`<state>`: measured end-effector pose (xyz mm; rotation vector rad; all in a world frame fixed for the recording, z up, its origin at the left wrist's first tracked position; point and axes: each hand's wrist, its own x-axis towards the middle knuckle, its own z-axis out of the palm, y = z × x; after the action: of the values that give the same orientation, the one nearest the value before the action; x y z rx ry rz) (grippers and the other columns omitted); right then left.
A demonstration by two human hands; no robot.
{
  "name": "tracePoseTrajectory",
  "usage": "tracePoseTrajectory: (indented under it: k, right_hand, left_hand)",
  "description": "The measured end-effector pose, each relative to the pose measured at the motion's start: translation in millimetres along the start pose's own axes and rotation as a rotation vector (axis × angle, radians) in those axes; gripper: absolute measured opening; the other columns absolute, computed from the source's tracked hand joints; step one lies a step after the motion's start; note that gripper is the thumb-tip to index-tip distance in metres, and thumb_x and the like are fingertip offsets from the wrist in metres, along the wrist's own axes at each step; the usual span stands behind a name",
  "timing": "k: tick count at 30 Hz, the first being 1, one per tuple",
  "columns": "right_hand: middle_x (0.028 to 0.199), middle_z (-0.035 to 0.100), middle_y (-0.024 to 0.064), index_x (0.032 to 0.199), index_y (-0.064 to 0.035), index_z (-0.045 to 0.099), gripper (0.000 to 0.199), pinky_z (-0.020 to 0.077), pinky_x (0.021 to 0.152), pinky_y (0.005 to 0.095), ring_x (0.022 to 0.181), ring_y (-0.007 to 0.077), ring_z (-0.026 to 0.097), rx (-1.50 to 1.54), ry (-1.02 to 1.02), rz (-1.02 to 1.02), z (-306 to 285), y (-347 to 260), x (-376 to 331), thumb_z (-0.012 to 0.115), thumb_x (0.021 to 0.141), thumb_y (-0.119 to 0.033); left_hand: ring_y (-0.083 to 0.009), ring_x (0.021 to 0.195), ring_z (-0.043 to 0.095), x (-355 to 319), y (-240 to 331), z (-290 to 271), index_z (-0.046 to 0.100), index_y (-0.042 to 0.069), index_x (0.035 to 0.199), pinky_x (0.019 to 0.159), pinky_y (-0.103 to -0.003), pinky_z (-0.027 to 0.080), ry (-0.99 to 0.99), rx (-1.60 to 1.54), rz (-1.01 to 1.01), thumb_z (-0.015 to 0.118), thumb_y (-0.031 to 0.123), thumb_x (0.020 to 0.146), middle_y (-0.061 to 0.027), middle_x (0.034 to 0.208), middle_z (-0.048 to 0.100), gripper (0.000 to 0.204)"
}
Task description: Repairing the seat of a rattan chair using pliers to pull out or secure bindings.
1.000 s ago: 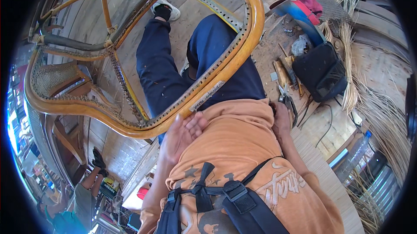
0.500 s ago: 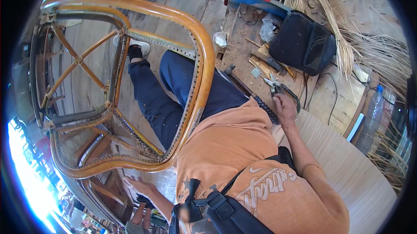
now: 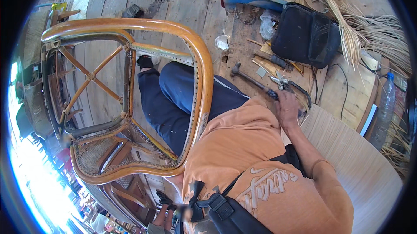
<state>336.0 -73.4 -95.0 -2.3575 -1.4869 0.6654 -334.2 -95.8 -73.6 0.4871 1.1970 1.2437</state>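
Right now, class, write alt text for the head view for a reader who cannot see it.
Seen from above, a seated person in an orange shirt closes the right hand on the handle of a hammer lying on a plank floor. A curved rattan chair frame rests across their lap, with the left hand low beneath it. A black bag and pliers lie nearby.

- A weathered wooden plank floor (image 3: 191,12) carries everything.
- Toward its far edge lie a black bag (image 3: 306,34), a hammer (image 3: 252,79), pliers (image 3: 280,81) and a crumpled plastic bag (image 3: 267,23).
- Bundles of pale cane strips (image 3: 347,30) spread beside the bag.
- A clear plastic bottle (image 3: 384,108) lies near the right edge.
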Motion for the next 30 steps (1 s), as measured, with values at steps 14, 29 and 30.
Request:
tracePoseTrajectory:
  k: [14, 29, 30]
  right_hand:
    - [0.098, 0.060, 0.0111, 0.102, -0.0048, 0.058, 0.019, 0.0451, 0.081, 0.0327, 0.095, 0.0240, 0.056, 0.756, -0.291, 0.120, 53, 38, -13, 0.047, 0.092, -0.015]
    - [0.110, 0.064, 0.0119, 0.116, -0.0002, 0.059, 0.028, 0.0461, 0.084, 0.0307, 0.098, 0.0189, 0.059, -0.043, -0.573, 0.154, 32, 35, 13, 0.051, 0.093, -0.014]
    - [0.110, 0.064, 0.0121, 0.117, -0.0003, 0.059, 0.029, 0.0462, 0.084, 0.0310, 0.099, 0.0195, 0.059, -0.023, -0.570, 0.132, 47, 44, 9, 0.051, 0.093, -0.014]
  left_hand:
    - [-0.0503, 0.122, 0.042, 1, -46, 227, 0.039, -0.007, 0.135, 0.102, -0.060, 0.035, 0.187, -0.786, -0.139, 0.037, 0.062, 0.087, -0.0275, 0.131, 0.049, 0.084]
    - [-0.0374, 0.113, 0.054, 33, -90, 216, 0.037, -0.001, 0.137, 0.094, -0.053, 0.047, 0.042, -1.043, -0.303, 0.040, 0.064, 0.087, -0.0210, 0.127, 0.053, 0.083]
    - [-0.0346, 0.110, 0.057, 37, -91, 218, 0.039, 0.000, 0.137, 0.092, -0.051, 0.049, 0.041, -1.120, -0.369, 0.038, 0.066, 0.088, -0.0197, 0.126, 0.053, 0.083]
